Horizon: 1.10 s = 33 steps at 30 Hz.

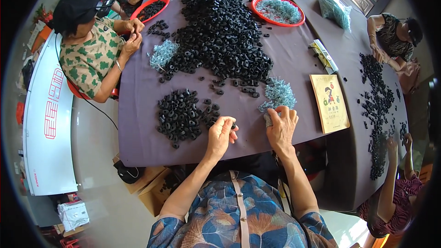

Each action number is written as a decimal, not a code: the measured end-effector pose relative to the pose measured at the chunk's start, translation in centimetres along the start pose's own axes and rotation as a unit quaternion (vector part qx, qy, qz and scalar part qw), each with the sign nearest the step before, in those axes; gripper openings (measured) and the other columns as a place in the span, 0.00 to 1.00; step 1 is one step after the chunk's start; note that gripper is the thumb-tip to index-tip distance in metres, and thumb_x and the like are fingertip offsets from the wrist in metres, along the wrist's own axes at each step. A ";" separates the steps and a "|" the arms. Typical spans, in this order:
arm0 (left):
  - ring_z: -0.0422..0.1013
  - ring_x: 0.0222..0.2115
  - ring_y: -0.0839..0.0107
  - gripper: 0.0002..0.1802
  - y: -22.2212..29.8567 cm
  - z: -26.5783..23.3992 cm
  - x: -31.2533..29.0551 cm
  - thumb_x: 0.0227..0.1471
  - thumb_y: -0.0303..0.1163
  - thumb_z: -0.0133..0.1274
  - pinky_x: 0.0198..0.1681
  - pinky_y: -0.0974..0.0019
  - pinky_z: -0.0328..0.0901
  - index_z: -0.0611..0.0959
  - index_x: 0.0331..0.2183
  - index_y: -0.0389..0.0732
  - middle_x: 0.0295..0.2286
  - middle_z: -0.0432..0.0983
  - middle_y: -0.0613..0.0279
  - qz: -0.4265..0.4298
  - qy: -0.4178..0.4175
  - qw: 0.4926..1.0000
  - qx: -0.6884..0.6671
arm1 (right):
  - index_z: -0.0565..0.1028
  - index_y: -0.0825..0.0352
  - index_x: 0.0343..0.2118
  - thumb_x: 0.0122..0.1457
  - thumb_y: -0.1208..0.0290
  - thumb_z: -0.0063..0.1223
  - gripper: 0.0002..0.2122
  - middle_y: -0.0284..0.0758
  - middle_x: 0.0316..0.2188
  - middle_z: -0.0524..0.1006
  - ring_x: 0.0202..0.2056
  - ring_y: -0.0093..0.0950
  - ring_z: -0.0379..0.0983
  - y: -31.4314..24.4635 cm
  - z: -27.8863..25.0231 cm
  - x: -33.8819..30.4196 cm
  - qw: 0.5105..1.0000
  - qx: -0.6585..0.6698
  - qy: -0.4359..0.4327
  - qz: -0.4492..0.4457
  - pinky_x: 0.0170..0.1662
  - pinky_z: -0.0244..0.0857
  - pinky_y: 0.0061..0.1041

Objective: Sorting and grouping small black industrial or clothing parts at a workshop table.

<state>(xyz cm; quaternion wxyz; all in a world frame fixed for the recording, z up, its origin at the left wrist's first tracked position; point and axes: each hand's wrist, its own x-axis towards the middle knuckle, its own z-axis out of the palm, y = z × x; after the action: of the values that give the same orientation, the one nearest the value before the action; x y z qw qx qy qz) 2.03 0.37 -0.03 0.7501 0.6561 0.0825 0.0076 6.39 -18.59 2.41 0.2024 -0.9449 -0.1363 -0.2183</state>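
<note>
Purple cloth (285,64) covers a big table, and people sit around it. Most of the cloth's middle lies under a heap (220,27) of small black ring-shaped parts. Nearer than the heap, the left hand (220,134) is closed, pinching one black ring (233,126) between thumb and fingertips just above the cloth. Left of that hand, almost touching it, sits a smaller pile (179,115) of the same rings. The right hand (281,126) is just right of the left, fingers curled down into a clump of thin silvery springs (278,95) that spreads from the hand toward the heap. Bare cloth runs between both hands and the near table edge, and more lies open right of the right hand, up to a yellow booklet (329,102). Beyond the heap stands a red tray (277,10) of springs. Another person's hands (133,34) work at the far left edge.
</note>
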 end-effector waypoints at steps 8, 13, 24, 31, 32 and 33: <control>0.66 0.13 0.82 0.09 0.2 -0.7 0.6 0.56 0.34 0.48 0.12 0.81 0.59 0.76 0.34 0.37 0.20 0.73 0.61 -0.050 0.003 0.989 -0.140 | 0.74 0.61 0.32 0.35 0.80 0.52 0.16 0.32 0.32 0.68 0.36 0.35 0.61 -2.0 0.1 -1.2 0.998 0.027 -0.037 -0.034 0.39 0.52 0.34; 0.67 0.13 0.82 0.09 -0.3 -1.1 0.8 0.55 0.33 0.50 0.12 0.80 0.59 0.78 0.32 0.36 0.20 0.73 0.62 -0.058 0.016 0.983 -0.171 | 0.73 0.60 0.30 0.34 0.79 0.53 0.15 0.33 0.30 0.69 0.35 0.35 0.62 -3.0 0.8 -1.9 0.994 0.047 -0.082 -0.055 0.37 0.54 0.33; 0.72 0.21 0.76 0.09 -1.0 -1.1 0.2 0.54 0.31 0.51 0.21 0.75 0.69 0.79 0.34 0.35 0.25 0.73 0.64 -0.044 0.012 0.981 -0.191 | 0.69 0.66 0.38 0.39 0.85 0.48 0.19 0.40 0.30 0.67 0.33 0.40 0.64 -3.5 1.9 -2.3 0.991 0.091 -0.090 -0.025 0.37 0.58 0.35; 0.72 0.25 0.76 0.11 -1.0 -0.7 0.0 0.55 0.33 0.50 0.28 0.75 0.68 0.79 0.37 0.35 0.29 0.74 0.63 -0.039 -0.002 0.980 -0.196 | 0.70 0.68 0.34 0.38 0.89 0.44 0.17 0.41 0.31 0.68 0.35 0.43 0.65 -3.1 1.7 -2.2 0.975 0.208 -0.073 -0.006 0.37 0.61 0.36; 0.72 0.25 0.76 0.11 -0.9 -0.5 0.2 0.55 0.33 0.50 0.28 0.75 0.68 0.79 0.37 0.35 0.29 0.74 0.63 -0.038 -0.003 0.980 -0.195 | 0.70 0.68 0.34 0.38 0.89 0.44 0.17 0.41 0.31 0.68 0.35 0.43 0.65 -3.2 1.8 -2.1 0.976 0.207 -0.071 -0.006 0.37 0.61 0.36; 0.71 0.25 0.76 0.11 -0.9 -0.2 0.5 0.55 0.32 0.50 0.28 0.75 0.67 0.79 0.37 0.35 0.29 0.74 0.63 -0.048 -0.004 0.972 -0.229 | 0.70 0.68 0.34 0.40 0.89 0.42 0.16 0.41 0.31 0.69 0.34 0.40 0.67 -3.5 1.9 -1.9 0.968 0.245 -0.051 -0.005 0.37 0.62 0.32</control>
<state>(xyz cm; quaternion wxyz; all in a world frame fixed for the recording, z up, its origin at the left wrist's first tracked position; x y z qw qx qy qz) 2.38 0.54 -0.95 0.8802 0.4621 0.1071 -0.0129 4.16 -15.03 1.10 0.4196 -0.8756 -0.2002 -0.1311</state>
